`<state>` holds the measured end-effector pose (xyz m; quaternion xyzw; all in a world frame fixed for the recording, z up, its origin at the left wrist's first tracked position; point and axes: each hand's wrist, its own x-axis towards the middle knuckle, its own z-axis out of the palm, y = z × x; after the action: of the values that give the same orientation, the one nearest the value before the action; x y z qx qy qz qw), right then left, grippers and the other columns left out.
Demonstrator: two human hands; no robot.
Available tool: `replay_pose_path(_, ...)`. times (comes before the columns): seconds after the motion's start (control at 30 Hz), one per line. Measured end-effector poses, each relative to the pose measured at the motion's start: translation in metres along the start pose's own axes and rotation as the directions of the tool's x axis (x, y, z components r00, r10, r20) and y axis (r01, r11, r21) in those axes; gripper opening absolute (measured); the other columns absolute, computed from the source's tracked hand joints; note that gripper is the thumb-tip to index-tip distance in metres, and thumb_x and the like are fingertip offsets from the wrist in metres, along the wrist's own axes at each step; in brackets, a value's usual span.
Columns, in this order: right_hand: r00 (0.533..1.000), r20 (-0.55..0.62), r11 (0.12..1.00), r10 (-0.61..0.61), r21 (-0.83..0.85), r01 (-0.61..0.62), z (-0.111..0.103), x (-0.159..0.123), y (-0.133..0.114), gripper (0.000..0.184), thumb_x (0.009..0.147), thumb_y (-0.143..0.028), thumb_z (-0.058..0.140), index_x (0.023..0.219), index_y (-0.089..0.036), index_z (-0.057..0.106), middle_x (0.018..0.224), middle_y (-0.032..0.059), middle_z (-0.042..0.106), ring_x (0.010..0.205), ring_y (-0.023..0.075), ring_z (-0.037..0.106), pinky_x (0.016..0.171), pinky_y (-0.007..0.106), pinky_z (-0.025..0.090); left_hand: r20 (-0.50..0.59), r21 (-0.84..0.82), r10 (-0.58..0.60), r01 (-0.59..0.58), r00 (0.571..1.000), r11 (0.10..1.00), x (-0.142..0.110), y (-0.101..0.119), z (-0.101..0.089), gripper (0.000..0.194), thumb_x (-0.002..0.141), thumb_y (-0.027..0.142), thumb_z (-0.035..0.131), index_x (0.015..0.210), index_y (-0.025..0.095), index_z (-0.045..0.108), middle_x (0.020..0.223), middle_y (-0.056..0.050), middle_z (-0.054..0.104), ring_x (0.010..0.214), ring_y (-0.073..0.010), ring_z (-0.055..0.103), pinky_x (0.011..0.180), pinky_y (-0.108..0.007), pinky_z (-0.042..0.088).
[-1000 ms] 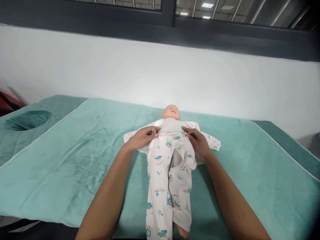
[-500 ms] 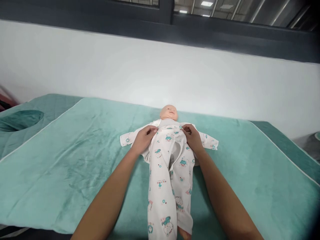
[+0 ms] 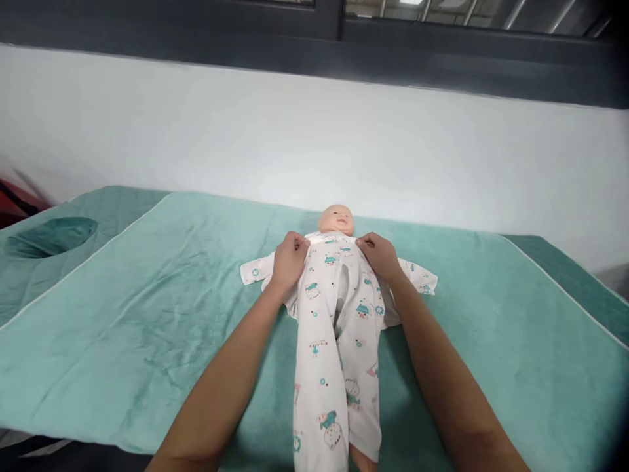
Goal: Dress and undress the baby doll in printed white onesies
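Note:
A baby doll lies on its back, head toward the wall. White printed baby trousers cover its legs and reach up over its chest; an opening shows at the crotch. Beneath them is a white printed top, its sleeves spread to both sides. My left hand pinches the waistband at its left corner, near the doll's shoulder. At the opposite corner my right hand grips the waistband with closed fingers. One foot of the doll peeks from the shorter-looking right trouser leg.
The doll lies on a green padded bed cover with white piping. A face hole is at the left end. Behind stands a white wall below a dark window frame. Something red sits at the far left edge.
Both hands have moved up toward the doll's neck, pulling the trouser waistband higher over the chest. The view has shifted slightly.

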<state>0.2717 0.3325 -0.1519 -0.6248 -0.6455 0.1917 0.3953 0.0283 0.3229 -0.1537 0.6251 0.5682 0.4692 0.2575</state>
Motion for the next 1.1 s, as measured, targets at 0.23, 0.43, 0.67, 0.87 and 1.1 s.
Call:
replay_pose_path(0.23, 0.974, -0.172, 0.955, -0.146, 0.232, 0.184, 0.01, -0.022, 0.004, 0.023, 0.084, -0.035, 0.059, 0.101, -0.021, 0.065, 0.108, 0.0069, 0.068, 0.1, 0.0201, 0.062, 0.09, 0.034, 0.048, -0.079, 0.29, 0.239, -0.207, 0.968, 0.934, -0.021, -0.004, 0.0, 0.013, 0.09, 0.029, 0.053, 0.099, 0.022, 0.059, 0.105, -0.007, 0.061, 0.091, -0.0209, 0.059, 0.08, -0.032, 0.044)
replay_pose_path(0.43, 0.991, -0.12, 0.998, -0.058, 0.006, 0.059, -0.005, -0.062, 0.011, 0.019, 0.085, -0.03, 0.053, 0.091, -0.022, 0.069, 0.091, 0.0067, 0.071, 0.083, 0.0217, 0.062, 0.078, 0.036, 0.047, 0.144, 0.304, 0.138, -0.176, 0.98, 0.936, -0.03, -0.015, -0.015, 0.02, 0.083, 0.016, 0.046, 0.088, 0.021, 0.064, 0.093, -0.008, 0.067, 0.087, -0.0235, 0.059, 0.076, -0.033, 0.041)
replay_pose_path(0.67, 0.956, 0.295, 0.892, 0.002, 0.431, -0.135, -0.015, -0.07, 0.022, 0.03, 0.079, -0.025, 0.058, 0.106, -0.022, 0.072, 0.103, 0.0038, 0.074, 0.091, 0.0209, 0.065, 0.085, 0.034, 0.048, 0.513, 0.024, -0.064, 0.061, 0.856, 0.998, -0.03, -0.018, -0.034, 0.016, 0.066, 0.021, 0.055, 0.075, 0.017, 0.067, 0.078, -0.002, 0.069, 0.075, -0.0211, 0.058, 0.065, -0.029, 0.043)
replay_pose_path(0.87, 0.859, 0.509, 0.743, -0.049, 0.594, -0.31, -0.023, -0.063, 0.026, 0.035, 0.073, -0.024, 0.069, 0.108, -0.021, 0.071, 0.098, 0.0032, 0.074, 0.086, 0.0195, 0.066, 0.081, 0.034, 0.05, 0.612, -0.2, -0.124, 0.304, 0.781, 0.931, -0.034, -0.016, -0.035, 0.025, 0.064, 0.021, 0.061, 0.087, 0.016, 0.069, 0.08, -0.001, 0.068, 0.074, -0.0176, 0.06, 0.063, -0.025, 0.044)
replay_pose_path(1.1, 0.861, 0.507, 0.592, 0.028, 0.686, -0.423, -0.016, -0.065, 0.023, 0.041, 0.067, -0.03, 0.078, 0.107, -0.021, 0.072, 0.094, 0.0041, 0.075, 0.09, 0.0231, 0.068, 0.079, 0.036, 0.052, 0.656, -0.347, -0.209, 0.536, 0.725, 0.769, -0.036, -0.015, -0.034, 0.031, 0.061, 0.016, 0.07, 0.091, 0.015, 0.073, 0.083, -0.003, 0.072, 0.071, -0.0151, 0.064, 0.063, -0.024, 0.048)
